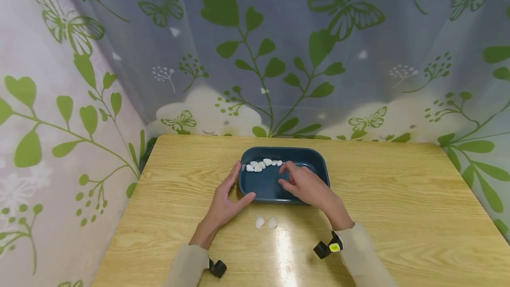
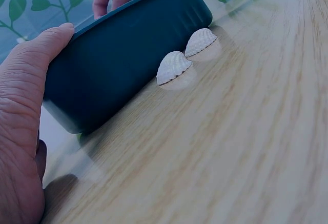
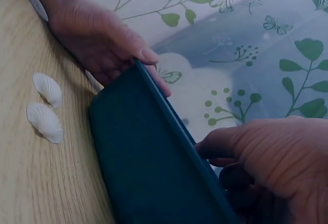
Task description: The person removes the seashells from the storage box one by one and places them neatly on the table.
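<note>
A dark teal rectangular tray (image 1: 271, 200) stands on the table, with several small white seashells (image 1: 258, 165) lined up along its far left part. My left hand (image 1: 225, 203) rests against the tray's left side, thumb on the front rim and the other fingers stretched along the left edge. Inside the tray, my right hand (image 1: 308, 187) has its index fingertip beside the right end of the shell row. Its thumb stands apart from that finger, and I see nothing pinched between them. Two ribbed white seashells (image 2: 174, 68) lie on the table in front of the tray.
The wooden table (image 1: 398, 198) extends to both sides of the tray. Behind it hangs a curtain (image 1: 279, 56) printed with green leaves and butterflies. A black wrist camera (image 1: 322, 250) sits at the right sleeve, another black camera (image 1: 218, 269) at the left.
</note>
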`<state>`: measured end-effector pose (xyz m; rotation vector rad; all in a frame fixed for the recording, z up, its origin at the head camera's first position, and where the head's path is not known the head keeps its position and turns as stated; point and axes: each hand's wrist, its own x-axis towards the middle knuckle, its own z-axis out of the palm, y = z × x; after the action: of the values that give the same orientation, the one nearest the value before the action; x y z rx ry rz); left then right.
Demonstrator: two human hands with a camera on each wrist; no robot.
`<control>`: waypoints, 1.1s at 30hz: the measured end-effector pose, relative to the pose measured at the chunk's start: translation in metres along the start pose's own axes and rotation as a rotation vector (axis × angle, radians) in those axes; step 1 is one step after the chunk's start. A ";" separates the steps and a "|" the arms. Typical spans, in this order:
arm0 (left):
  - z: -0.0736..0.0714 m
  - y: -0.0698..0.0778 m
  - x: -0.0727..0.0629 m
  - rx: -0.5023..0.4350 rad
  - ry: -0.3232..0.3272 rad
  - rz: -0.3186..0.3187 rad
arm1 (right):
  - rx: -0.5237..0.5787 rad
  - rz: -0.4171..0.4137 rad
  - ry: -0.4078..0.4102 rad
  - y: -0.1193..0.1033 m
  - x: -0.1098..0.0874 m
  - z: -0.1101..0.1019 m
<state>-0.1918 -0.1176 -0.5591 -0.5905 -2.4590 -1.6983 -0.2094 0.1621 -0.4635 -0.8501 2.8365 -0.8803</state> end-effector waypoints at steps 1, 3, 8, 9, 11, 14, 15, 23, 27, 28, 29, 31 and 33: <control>0.000 0.000 0.000 0.000 0.000 0.002 | -0.013 0.008 0.004 0.002 0.002 0.001; 0.000 0.000 0.000 -0.002 -0.001 0.003 | -0.035 0.035 0.006 0.005 0.007 0.003; 0.000 0.002 0.001 -0.003 -0.001 0.003 | -0.062 0.099 -0.014 0.015 0.019 0.008; 0.000 0.002 0.001 -0.003 -0.001 0.004 | -0.066 0.110 -0.021 0.017 0.022 0.010; 0.000 0.003 0.000 -0.004 -0.001 0.008 | -0.072 0.130 -0.033 0.020 0.026 0.012; 0.001 0.003 0.000 0.001 -0.001 0.012 | -0.078 0.136 -0.048 0.023 0.031 0.014; 0.001 0.003 0.000 0.002 -0.002 0.010 | -0.079 0.134 -0.051 0.024 0.033 0.014; 0.000 0.003 0.000 0.008 -0.004 0.016 | -0.078 0.100 -0.071 0.026 0.047 0.016; 0.000 0.003 0.000 0.010 -0.005 0.019 | -0.087 0.084 -0.091 0.025 0.056 0.020; 0.000 0.003 0.000 0.010 -0.005 0.017 | -0.093 0.085 -0.097 0.025 0.058 0.020; 0.000 0.002 0.000 0.011 -0.005 0.015 | -0.100 0.081 -0.103 0.024 0.060 0.021; 0.000 0.002 0.000 0.012 -0.004 0.014 | -0.121 0.076 -0.114 0.022 0.063 0.023; 0.000 0.002 0.000 0.010 -0.003 0.017 | -0.140 0.073 -0.126 0.021 0.065 0.024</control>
<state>-0.1915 -0.1175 -0.5574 -0.6119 -2.4552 -1.6796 -0.2701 0.1307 -0.4877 -0.7799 2.8245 -0.6036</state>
